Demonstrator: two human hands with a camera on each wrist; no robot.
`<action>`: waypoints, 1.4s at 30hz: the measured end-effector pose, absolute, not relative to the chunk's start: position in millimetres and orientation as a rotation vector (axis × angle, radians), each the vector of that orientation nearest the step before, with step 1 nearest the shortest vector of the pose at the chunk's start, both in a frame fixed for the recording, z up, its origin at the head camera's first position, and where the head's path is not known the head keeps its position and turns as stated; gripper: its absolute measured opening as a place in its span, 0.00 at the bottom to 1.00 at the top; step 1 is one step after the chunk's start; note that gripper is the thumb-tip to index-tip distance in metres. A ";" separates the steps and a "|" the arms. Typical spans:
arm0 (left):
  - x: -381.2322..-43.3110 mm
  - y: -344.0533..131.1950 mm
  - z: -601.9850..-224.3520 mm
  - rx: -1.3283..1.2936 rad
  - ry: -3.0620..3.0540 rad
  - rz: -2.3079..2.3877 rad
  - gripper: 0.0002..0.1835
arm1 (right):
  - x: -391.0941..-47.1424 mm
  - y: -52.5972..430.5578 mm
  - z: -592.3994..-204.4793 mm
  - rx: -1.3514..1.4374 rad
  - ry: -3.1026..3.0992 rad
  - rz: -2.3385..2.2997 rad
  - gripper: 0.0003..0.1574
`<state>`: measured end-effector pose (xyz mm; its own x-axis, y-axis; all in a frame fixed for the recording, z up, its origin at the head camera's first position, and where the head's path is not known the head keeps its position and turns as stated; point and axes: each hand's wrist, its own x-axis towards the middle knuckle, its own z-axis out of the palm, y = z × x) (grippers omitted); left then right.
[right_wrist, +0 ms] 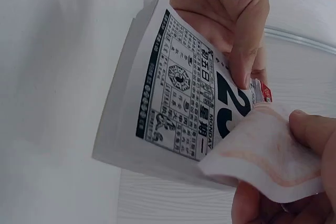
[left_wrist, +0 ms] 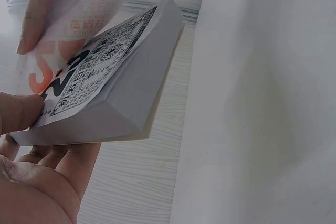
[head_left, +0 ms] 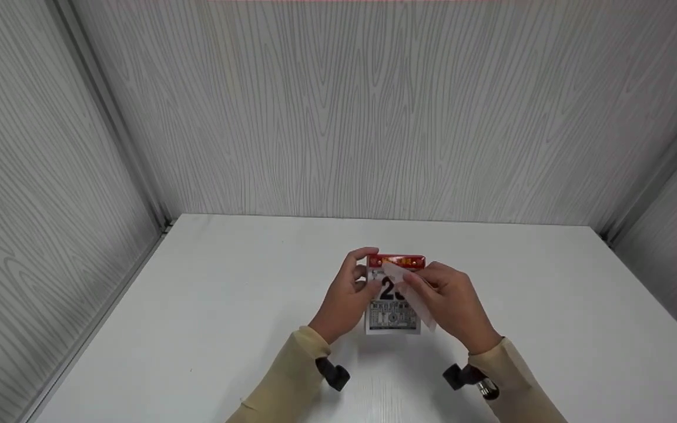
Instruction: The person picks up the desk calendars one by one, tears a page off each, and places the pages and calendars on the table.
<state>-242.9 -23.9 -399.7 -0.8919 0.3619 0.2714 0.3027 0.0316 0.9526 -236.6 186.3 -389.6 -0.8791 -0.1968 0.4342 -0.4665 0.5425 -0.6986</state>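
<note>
Gripping calendar [head_left: 393, 318] in left hand [head_left: 341, 302], thumb [right_wrist: 245, 66] on face, fingers [left_wrist: 81, 163] underneath; pinching lifted sheet [head_left: 419, 306] in right hand [head_left: 455, 301]; reaching over table [head_left: 244, 264].

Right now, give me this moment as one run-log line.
left hand: grips calendar pad | right hand: pinches sheet | sheet: lifted aside, top attachment unclear | MONDAY page: partly bared | red header: at pad's top

A booth-like workspace, perhaps for recording: a white tabletop [head_left: 244, 276] enclosed on three sides by grey wood-grain panels [head_left: 338, 111], with small black cameras [head_left: 332, 374] worn at the wrists.
</note>
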 end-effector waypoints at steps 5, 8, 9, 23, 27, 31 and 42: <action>-243.8 -23.9 -400.2 0.733 2.213 2.036 0.27 | -237.4 191.8 -386.7 0.585 -2.539 1.164 0.10; -244.0 -23.6 -400.7 0.733 2.218 2.034 0.28 | -237.4 192.8 -386.1 0.602 -2.568 1.132 0.07; -243.9 -23.7 -400.7 0.733 2.219 2.034 0.28 | -237.2 192.5 -386.3 0.599 -2.574 1.140 0.07; -252.5 -22.7 -411.9 0.633 2.166 2.058 0.31 | -240.9 178.2 -401.6 0.431 -2.425 1.204 0.12; -259.9 -20.9 -423.4 0.636 2.148 2.085 0.32 | -242.3 178.2 -403.1 0.442 -2.389 1.203 0.20; -261.1 -20.1 -425.2 0.594 2.169 2.073 0.32 | -244.3 180.1 -404.5 0.504 -2.365 1.232 0.17; -263.4 -21.3 -423.9 0.454 2.102 2.135 0.23 | -245.8 182.6 -403.9 0.589 -2.265 1.300 0.11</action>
